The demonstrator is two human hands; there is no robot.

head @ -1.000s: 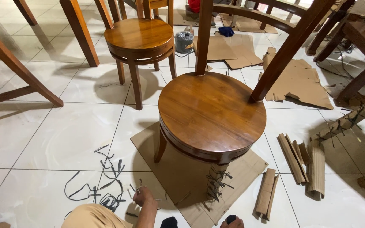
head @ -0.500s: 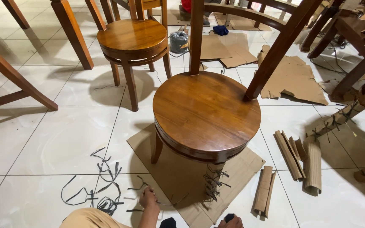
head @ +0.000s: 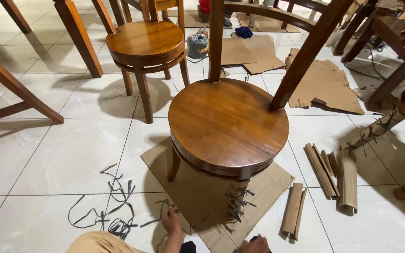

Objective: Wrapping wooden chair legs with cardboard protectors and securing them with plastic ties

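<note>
Left hand [head: 172, 220] rests on the floor [head: 62, 154] at the near left edge of the cardboard sheet [head: 202, 197], fingers spread flat, gripping nothing, just beside loose black straps [head: 113, 220]. Right hand [head: 254, 244] is mostly cut off at the frame bottom; cannot tell whether its fingers are closed. Chair [head: 228, 124] stands on the sheet, its near front leg [head: 237, 204] wrapped in cardboard and tied with straps.

Risk, as judged: the chair could tip or slide on the sheet if the leg is pulled hard; loose straps could snag the fingers.

Surface: glossy white tiles. Room: second chair [head: 146, 42] behind, cardboard rolls [head: 338, 173] right, flat offcuts [head: 324, 86] beyond.
</note>
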